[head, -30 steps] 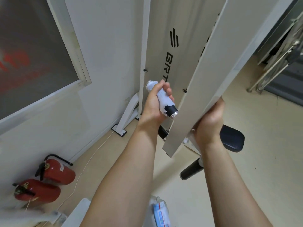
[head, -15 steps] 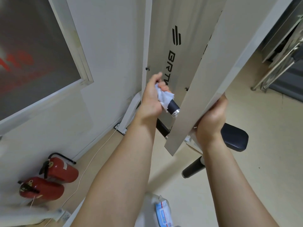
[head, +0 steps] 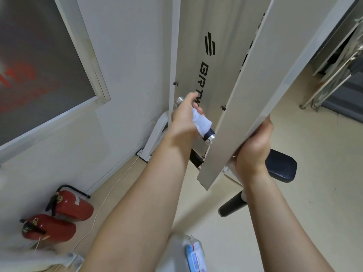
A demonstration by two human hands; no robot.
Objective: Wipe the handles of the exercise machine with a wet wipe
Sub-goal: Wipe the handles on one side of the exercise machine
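A short black handle [head: 208, 133] with chrome end caps sticks out from the white exercise machine. My left hand [head: 184, 118] is wrapped around it, pressing a white wet wipe [head: 202, 122] against the grip. One chrome cap shows above my fingers, the other below the wipe. My right hand [head: 253, 142] grips the lower edge of the machine's slanted white arm [head: 255, 91]; the right handle is hidden behind that arm.
The machine's white panel [head: 198, 55] stands against the wall. A black padded seat [head: 280, 166] and a black roller [head: 231, 206] lie below. Two red fire extinguishers [head: 59, 218] and a cord rest on the floor at the left. A wipes pack [head: 195, 256] lies near my feet.
My left hand slid the wipe up the handle, then back down toward the lower cap; the upper chrome cap now shows bare. My right hand kept its hold.
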